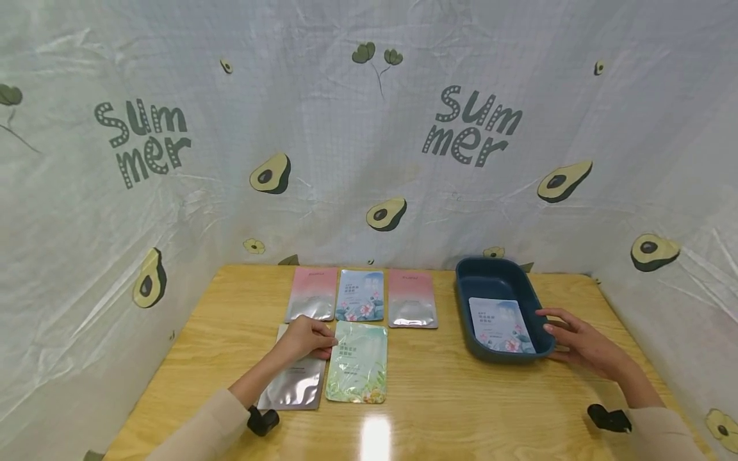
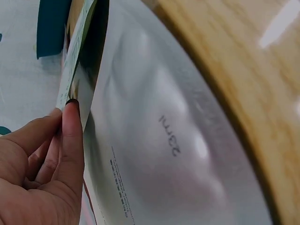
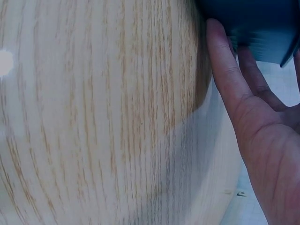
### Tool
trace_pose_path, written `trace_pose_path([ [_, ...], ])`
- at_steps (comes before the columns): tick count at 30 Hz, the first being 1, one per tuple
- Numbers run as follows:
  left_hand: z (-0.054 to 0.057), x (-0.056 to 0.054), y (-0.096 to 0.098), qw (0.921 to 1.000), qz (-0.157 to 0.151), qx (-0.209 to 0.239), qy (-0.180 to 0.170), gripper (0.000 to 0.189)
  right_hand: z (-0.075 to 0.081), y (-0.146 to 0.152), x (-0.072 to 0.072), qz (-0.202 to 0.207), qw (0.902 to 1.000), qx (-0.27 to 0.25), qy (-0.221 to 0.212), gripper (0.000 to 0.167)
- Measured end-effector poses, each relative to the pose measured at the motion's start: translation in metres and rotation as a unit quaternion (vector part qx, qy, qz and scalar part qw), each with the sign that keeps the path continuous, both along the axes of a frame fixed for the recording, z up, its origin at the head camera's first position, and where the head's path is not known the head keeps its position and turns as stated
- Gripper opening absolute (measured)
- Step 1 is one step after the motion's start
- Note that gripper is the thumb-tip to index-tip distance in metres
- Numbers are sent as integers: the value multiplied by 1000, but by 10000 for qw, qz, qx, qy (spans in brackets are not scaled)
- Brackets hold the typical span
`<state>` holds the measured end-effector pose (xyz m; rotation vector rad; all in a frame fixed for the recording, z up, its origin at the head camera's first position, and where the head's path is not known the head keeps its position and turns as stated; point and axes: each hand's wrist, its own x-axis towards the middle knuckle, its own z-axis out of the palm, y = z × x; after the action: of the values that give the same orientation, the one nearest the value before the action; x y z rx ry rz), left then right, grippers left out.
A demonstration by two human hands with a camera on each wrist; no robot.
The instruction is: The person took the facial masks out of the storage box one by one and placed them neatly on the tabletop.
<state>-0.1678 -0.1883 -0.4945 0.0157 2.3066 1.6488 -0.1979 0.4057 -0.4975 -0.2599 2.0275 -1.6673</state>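
Note:
My left hand [image 1: 304, 339] pinches the left edge of a green face mask packet [image 1: 359, 366] between thumb and fingers. In the left wrist view, the green packet [image 2: 78, 49] stands tilted up from the table at that edge. A silver face mask packet [image 1: 295, 387], marked 23ml, lies beneath the left hand. My right hand [image 1: 592, 347] touches the right side of a dark blue plastic bin [image 1: 497, 279]. Its fingers [image 3: 227, 70] are fairly straight along the outer wall in the right wrist view. Inside the bin lies a blue-and-white floral packet [image 1: 501, 325].
A back row holds a pink-and-silver packet [image 1: 311, 294], a blue floral packet [image 1: 360, 296] and another pink-and-silver packet [image 1: 412, 299]. The wooden table [image 1: 438, 410] meets a printed cloth [image 1: 334, 128] at its back and sides.

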Motion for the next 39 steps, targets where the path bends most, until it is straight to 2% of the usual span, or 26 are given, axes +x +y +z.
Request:
trace_pose_path([
  [7, -4, 2, 0, 9989, -21, -467, 82, 8, 1, 1, 0, 127, 9998, -83, 94, 43],
  [12, -5, 2, 2, 9976, -83, -668, 153, 7, 1, 0, 0, 38, 10000, -21, 39, 44],
  [21, -12, 2, -7, 9966, -500, -451, 482, 10, -3, 0, -1, -62, 10000, -3, -21, 46],
  [27, -14, -1, -11, 9966, -619, -371, 404, 11, -1, -1, -1, -55, 10000, -11, -2, 44],
  [32, -14, -6, -14, 9957, -725, -451, 357, 11, 1, -2, 0, 10, 9999, -96, -73, 43],
  [39, -12, -9, -10, 9932, -722, -737, 548, 10, 0, 0, -1, -52, 10000, -16, -73, 46],
])
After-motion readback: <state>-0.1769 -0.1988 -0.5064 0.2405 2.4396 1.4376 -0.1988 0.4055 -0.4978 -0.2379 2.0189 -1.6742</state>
